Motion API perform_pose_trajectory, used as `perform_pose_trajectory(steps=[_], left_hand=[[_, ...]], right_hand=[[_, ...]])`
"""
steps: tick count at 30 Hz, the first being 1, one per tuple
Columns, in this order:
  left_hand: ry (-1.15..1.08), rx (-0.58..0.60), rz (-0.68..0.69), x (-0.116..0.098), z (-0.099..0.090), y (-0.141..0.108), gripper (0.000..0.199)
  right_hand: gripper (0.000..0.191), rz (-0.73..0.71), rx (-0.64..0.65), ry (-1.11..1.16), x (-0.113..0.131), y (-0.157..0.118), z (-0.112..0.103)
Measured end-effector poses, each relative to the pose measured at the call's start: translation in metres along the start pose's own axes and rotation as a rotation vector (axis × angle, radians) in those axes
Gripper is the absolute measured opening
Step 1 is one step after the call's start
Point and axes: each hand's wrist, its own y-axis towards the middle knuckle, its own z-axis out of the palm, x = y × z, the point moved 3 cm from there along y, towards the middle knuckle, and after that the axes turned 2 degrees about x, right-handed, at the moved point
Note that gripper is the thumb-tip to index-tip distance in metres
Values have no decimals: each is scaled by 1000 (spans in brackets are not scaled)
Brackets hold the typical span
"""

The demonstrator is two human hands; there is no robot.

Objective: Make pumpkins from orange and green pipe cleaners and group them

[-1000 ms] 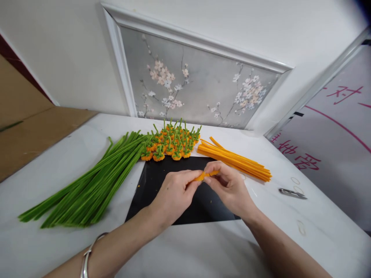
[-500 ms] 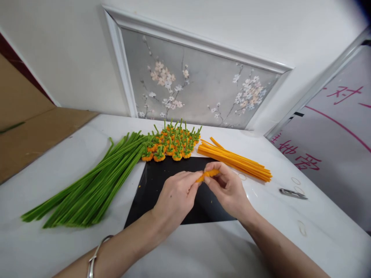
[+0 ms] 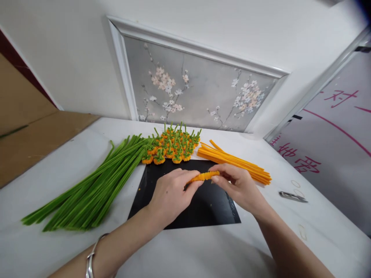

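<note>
Between my two hands an orange pipe cleaner piece (image 3: 205, 176), bent into tight ridges, is stretched out over the black mat (image 3: 199, 206). My left hand (image 3: 174, 195) pinches its left end between thumb and fingers. At the right end, my right hand (image 3: 236, 183) pinches it the same way. Behind the mat stand several small orange pumpkin-like shapes (image 3: 177, 157) with green tops. A bundle of loose orange pipe cleaners (image 3: 234, 161) lies just beyond my right hand.
A large bundle of green pipe cleaners (image 3: 92, 185) lies at the left. On the right are small snips (image 3: 293, 196) and several thin rubber bands (image 3: 302, 232). A brown cardboard piece (image 3: 55, 135) is at the far left. A wall with a framed floral panel (image 3: 199, 85) rises behind the table.
My hands have moved slightly apart, and the orange piece between them now shows as a longer, straighter ridged strip. The view has tilted slightly.
</note>
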Motion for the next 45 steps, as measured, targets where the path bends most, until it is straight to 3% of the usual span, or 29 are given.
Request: perform_pose_trajectory(steps=[6,11,16,26,39,45], left_hand=[[8,-105,115,5,-2,0,13],[-57,12,-4,10,-5,5,24],[-156,125,-25,11,-5,8,14],[-117,121,172,6,-7,7,19],[-85,16,169,10,-7,6,17],[-79,65,48,10,-7,7,17]], right_hand=[[9,-50,-36,-126,3,-1,8],[10,-161,-115,-76,0,-1,6],[13,-240,-133,-129,4,0,7],[11,-182,-82,-192,5,-2,9],[10,-184,-78,-189,3,-2,14],[12,-189,-100,-179,3,-2,10]])
